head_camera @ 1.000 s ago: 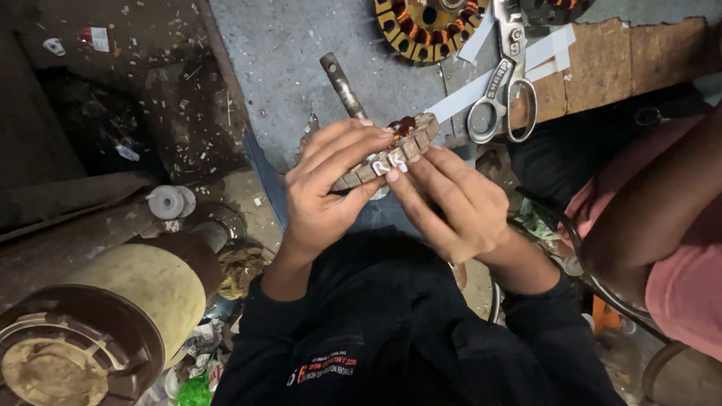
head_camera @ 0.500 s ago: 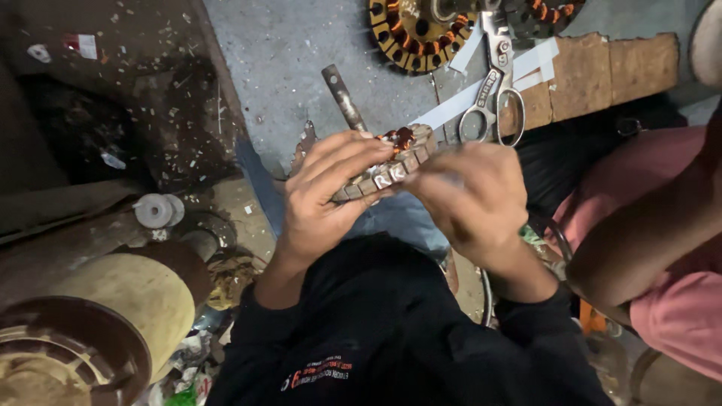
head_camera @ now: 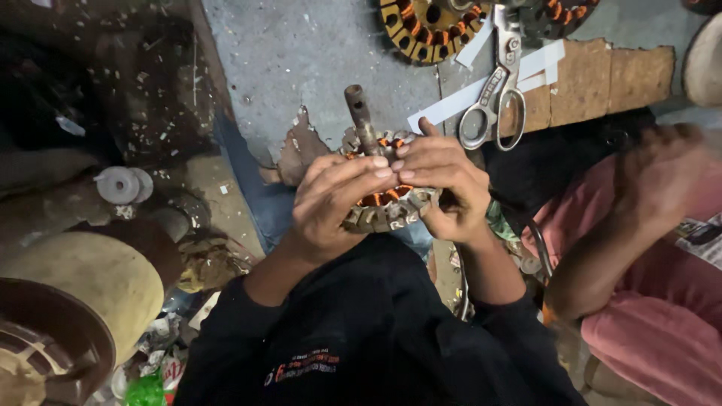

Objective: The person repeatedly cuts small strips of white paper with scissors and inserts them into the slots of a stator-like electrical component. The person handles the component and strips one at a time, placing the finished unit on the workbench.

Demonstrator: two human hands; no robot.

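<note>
Head view: a seated person seen from above, both hands raised over the lap.
Stator: a ring-shaped motor stator (head_camera: 387, 207) with grey laminated teeth and copper-orange windings, held between the two hands just above a dark sleeve.
Shaft: a rusty metal shaft (head_camera: 361, 120) rises from the stator's middle and tilts away from the person.
Left hand: the left hand (head_camera: 331, 207) wraps the ring's left side, fingers curled across its top — closed on the stator.
Right hand: the right hand (head_camera: 444, 184) grips the right side, fingertips meeting those of the left over the windings, index finger pointing up.
Scissors: steel scissors (head_camera: 492, 94) lie on the floor beyond the hands, blades shut, across white paper strips (head_camera: 481, 86).
Cardboard: a brown sheet (head_camera: 602, 75) just beside the scissors.
Second stator: a yellow-and-copper wound ring (head_camera: 425, 26) at the top edge.
Neighbour: another person's arm (head_camera: 624, 225) and pink clothing (head_camera: 662, 323) at right — blurred.
Left margin: a white spool (head_camera: 119, 184) and a tan drum (head_camera: 83, 282).
</note>
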